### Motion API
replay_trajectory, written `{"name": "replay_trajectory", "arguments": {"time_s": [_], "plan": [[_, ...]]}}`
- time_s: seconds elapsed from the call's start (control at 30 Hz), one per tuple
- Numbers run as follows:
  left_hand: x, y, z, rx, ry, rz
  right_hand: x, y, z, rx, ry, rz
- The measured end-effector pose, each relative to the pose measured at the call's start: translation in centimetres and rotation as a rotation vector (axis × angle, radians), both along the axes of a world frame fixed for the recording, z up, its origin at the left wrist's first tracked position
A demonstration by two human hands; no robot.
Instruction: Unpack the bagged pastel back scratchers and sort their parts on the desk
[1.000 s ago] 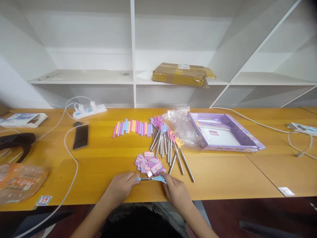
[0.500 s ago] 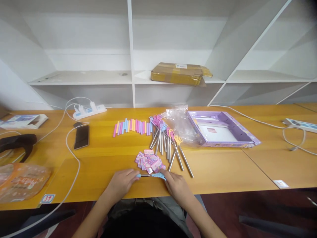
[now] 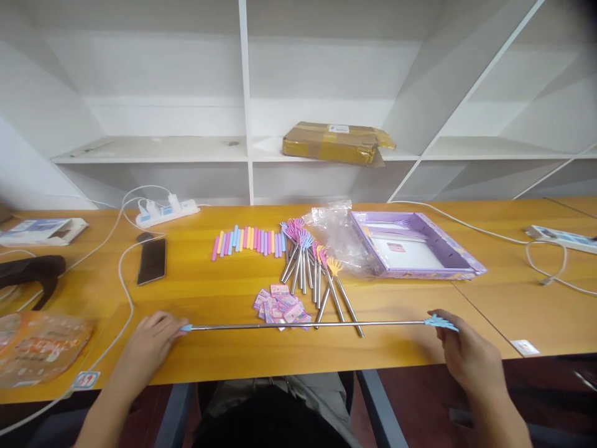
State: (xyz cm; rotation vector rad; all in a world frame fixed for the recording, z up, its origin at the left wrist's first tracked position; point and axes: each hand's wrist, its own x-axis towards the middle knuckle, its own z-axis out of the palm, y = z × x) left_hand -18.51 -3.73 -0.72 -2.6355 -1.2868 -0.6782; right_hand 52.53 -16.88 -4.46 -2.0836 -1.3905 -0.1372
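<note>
A telescopic back scratcher [image 3: 298,325] with a long metal rod is stretched out level between my hands above the front of the table. My left hand [image 3: 152,342] is closed on its light blue handle end. My right hand [image 3: 466,351] pinches the light blue claw-shaped head. Behind the rod lies a heap of small pink and purple cards [image 3: 282,303]. Several more back scratchers [image 3: 305,249] with pink, purple, blue and yellow heads lie in a fanned pile. To their left, coloured handle sleeves [image 3: 249,239] form a row.
A purple box tray [image 3: 429,272] and clear plastic bags [image 3: 340,239] lie right of the pile. Leftward are a phone [image 3: 152,260], a power strip [image 3: 168,213], cables and an orange bag [image 3: 44,348]. A taped carton [image 3: 333,143] sits on the shelf.
My hands have moved far apart, left hand leftward and right hand rightward. The back scratcher between them has gone from short to fully drawn out.
</note>
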Motion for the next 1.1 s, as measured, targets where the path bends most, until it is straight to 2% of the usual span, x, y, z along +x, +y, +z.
{"name": "replay_trajectory", "arguments": {"time_s": [0.13, 0.23, 0.33, 0.6, 0.9, 1.0, 1.1], "plan": [[2.4, -0.1, -0.8, -0.031, -0.020, 0.008, -0.3, 0.8, -1.0, -0.075, 0.108, -0.032], [3.6, 0.3, -1.0, -0.068, -0.136, 0.001, -1.3, 2.0, -1.3, -0.152, 0.163, -0.056], [3.7, 0.9, -1.2, -0.111, -0.227, -0.007, -1.6, 2.5, -1.5, -0.173, 0.124, -0.120], [3.9, 0.8, -0.8, -0.142, -0.219, -0.017, -1.8, 2.3, -1.9, -0.222, 0.110, -0.184], [3.8, 0.4, -0.6, -0.076, -0.218, -0.020, -2.5, 2.6, -0.7, -0.196, 0.139, -0.150], [5.4, -0.4, -0.7, -0.055, -0.196, -0.045, -4.5, 3.1, -0.2, -0.188, 0.055, -0.113], [9.7, -2.0, -0.5, -0.002, -0.191, -0.047, -10.1, 3.8, 0.4, -0.120, -0.067, 0.040]]}}
